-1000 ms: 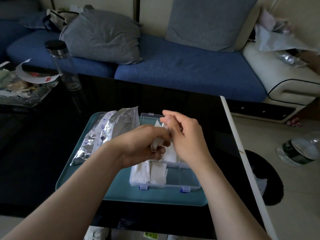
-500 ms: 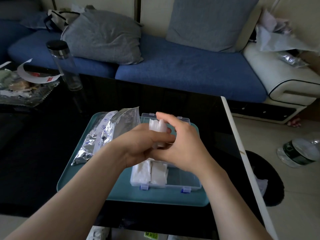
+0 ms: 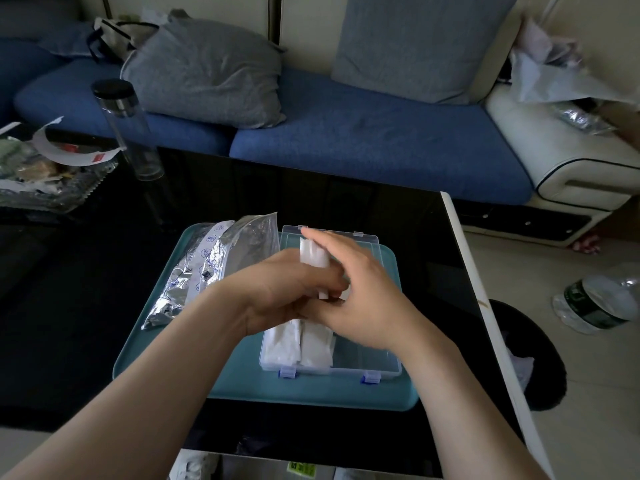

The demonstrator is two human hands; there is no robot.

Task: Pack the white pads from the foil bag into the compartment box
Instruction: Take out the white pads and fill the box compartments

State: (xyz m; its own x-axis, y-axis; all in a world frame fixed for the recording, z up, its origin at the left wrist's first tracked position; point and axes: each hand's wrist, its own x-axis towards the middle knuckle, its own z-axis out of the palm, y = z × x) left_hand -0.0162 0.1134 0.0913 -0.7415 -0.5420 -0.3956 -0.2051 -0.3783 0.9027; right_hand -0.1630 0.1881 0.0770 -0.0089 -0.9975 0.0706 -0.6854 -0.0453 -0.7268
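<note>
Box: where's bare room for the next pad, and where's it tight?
Free: right half of the box, between the packed pads and its right wall; also the tray strip in front of it. Crowded: tray's left, under the bag, and mid-box, where the left hand and right hand hold a pad.

Crinkled shiny foil bag (image 3: 221, 258), clear smooth plastic compartment box (image 3: 367, 362), soft matt white pads (image 3: 313, 344), matt teal tray (image 3: 311, 393), glossy black table (image 3: 69, 289), woven cloth sofa (image 3: 363, 140).
</note>
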